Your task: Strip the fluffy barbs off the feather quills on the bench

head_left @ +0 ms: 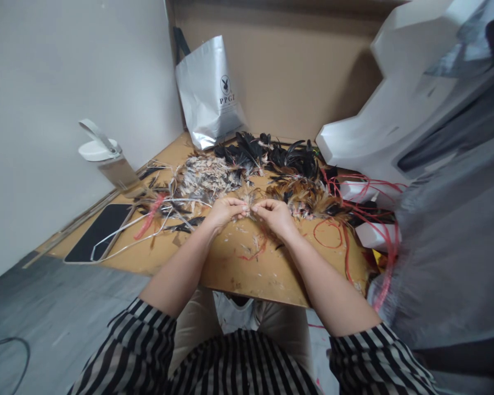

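Close together over the middle of the table, my left hand (225, 213) and my right hand (275, 215) both pinch a small tuft of light brown feathers (248, 194) from either side. Beyond my left hand lies a heap of pale, mottled feathers (208, 175). Brown and golden feathers (304, 192) are bunched just past my right hand. Farther back sit bunches of long black feathers (251, 151). My fingers hide the lower ends of the tuft.
A phone (96, 233) lies at the left, with thin white strips (127, 225) across it. Behind it stands a lidded bottle (117, 170). A silver bag (206, 93) leans at the back. Red strings (348, 252) tangle at right, beside a white angular object (354, 137) and grey plastic sheeting (456, 236).
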Tool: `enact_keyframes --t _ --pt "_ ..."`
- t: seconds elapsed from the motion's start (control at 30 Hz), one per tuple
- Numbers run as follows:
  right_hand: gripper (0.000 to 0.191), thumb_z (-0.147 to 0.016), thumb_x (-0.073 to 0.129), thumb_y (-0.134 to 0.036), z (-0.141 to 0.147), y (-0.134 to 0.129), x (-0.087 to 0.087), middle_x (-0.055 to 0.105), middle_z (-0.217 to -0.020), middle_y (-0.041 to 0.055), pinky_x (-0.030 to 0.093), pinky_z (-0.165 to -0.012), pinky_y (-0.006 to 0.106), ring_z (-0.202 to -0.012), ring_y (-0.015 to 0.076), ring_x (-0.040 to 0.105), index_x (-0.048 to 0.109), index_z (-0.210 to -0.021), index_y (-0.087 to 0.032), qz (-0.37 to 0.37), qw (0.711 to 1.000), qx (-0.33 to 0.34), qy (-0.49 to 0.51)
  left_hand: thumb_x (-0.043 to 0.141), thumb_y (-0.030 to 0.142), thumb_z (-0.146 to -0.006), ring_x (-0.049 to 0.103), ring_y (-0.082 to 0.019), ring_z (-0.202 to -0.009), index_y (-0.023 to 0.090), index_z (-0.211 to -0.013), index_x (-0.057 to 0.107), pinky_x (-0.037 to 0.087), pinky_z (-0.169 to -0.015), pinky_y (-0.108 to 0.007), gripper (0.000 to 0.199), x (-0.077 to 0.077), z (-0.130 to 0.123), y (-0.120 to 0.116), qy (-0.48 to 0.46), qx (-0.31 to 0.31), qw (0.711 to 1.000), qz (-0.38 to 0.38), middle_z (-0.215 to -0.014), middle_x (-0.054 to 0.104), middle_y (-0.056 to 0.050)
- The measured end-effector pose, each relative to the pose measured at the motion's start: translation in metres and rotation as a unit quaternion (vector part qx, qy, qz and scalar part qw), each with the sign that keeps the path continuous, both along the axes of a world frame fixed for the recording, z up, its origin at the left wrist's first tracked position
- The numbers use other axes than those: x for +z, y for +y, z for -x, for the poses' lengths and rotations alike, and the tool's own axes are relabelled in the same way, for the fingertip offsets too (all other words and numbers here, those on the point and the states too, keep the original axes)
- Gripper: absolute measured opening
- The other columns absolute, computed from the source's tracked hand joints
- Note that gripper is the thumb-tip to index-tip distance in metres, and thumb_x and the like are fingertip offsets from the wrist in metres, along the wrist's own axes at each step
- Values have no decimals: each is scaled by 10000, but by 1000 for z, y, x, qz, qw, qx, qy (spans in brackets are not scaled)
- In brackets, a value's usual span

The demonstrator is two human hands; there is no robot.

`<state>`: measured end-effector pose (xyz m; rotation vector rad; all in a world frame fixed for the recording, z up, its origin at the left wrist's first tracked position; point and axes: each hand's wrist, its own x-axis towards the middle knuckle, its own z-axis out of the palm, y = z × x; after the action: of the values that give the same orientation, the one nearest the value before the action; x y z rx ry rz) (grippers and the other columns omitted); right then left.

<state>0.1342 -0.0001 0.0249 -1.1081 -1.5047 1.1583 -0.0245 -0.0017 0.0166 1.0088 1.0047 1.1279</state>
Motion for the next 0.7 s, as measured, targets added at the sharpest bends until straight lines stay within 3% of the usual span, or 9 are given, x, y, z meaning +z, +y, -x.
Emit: enact_keyframes --t 0.23,0.4,0.53,0.7 --pt "289 -597 662 -398 -5 -2 4 584 -581 5 349 -498 204 -488 67 441 628 -671 -120 7 998 53 -20 750 223 -495 516 -59 -470 86 -691 620 395 -476 -176 271 0 0 0 -1 10 1000 2 -549 601 -31" --pt "355 -662 588 -489 -10 -2 6 519 -493 -16 221 -373 181 -377 40 315 593 -659 -135 50 996 74 17 733 259 -522 501 -70 -481 92 -714 633 373 -465 -192 273 1 1 -2 55 3 998 -37 -578 606 -38" --pt "355 -721 525 -487 -10 1 6 590 -610 1 276 -394 184 -404 50 370 618 -805 -155 0 998 58 24 726 279 -530 488 -65 -486 109 -770 643 361 -475 -195 306 3 -1 -5 68 -15 996 -63 -628 622 -37" --pt "256 -742 536 -352 -9 3 2 644 -730 21 426 -648 241 -652 116 552 644 -879 -165 -104 990 77 -54 716 268 -537 501 -73 -519 103 -786 641 364 -492 -197 308 1 -3 -5 74 -31 993 -86 -659 625 -46"
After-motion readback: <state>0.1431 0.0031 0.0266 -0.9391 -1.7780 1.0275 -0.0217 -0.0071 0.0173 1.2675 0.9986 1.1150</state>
